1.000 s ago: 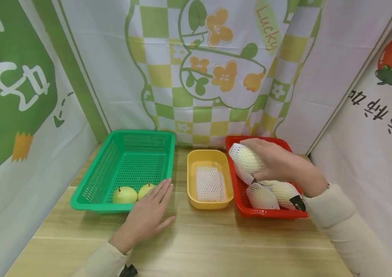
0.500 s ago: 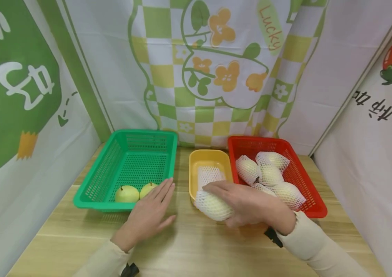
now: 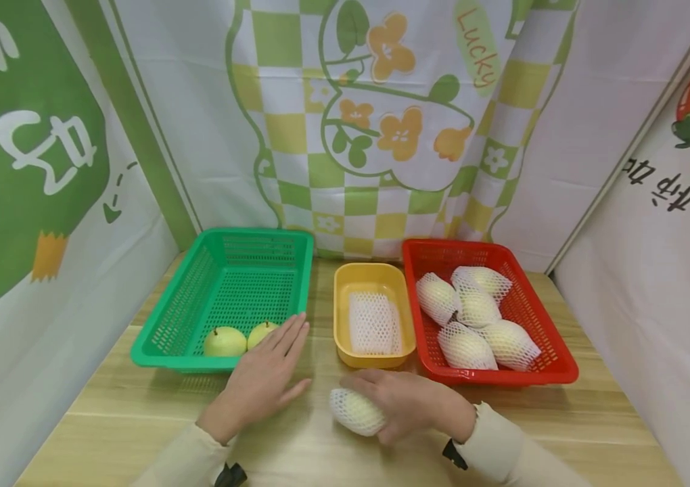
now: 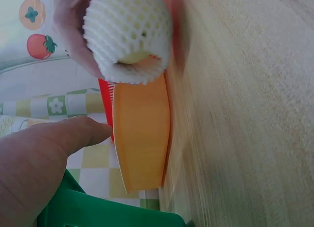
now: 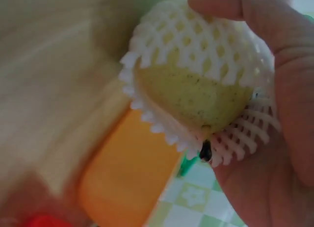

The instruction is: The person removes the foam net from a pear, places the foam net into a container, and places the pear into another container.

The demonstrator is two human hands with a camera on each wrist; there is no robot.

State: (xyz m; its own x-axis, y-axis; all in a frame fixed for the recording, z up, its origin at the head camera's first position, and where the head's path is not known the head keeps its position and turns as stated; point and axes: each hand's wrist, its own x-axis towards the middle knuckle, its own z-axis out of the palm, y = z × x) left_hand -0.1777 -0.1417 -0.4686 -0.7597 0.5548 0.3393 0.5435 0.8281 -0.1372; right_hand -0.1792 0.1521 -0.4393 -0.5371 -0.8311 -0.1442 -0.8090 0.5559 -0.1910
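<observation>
My right hand [image 3: 408,402] grips a pear [image 3: 358,411] in a white foam net just above the table, in front of the yellow tub. The right wrist view shows the pear's [image 5: 191,97] yellow-green skin and dark stem at the net's open end. My left hand [image 3: 262,382] lies with straight fingers against the near right corner of the green basket [image 3: 180,365], holding nothing. Two bare pears [image 3: 225,341] sit in that basket, the right one partly behind the fingers. Several netted pears [image 3: 468,346] lie in the red basket [image 3: 491,376].
Between the two baskets stands the yellow tub [image 3: 375,360], with empty foam nets [image 3: 374,325] inside. A wooden table [image 3: 296,460] bears everything. A patterned curtain [image 3: 369,203] hangs behind, and printed cloth walls close both sides.
My right hand has lifted a netted pear out of the red basket and carried it left and toward me, past the yellow tub's front. My left hand has stayed at the green basket.
</observation>
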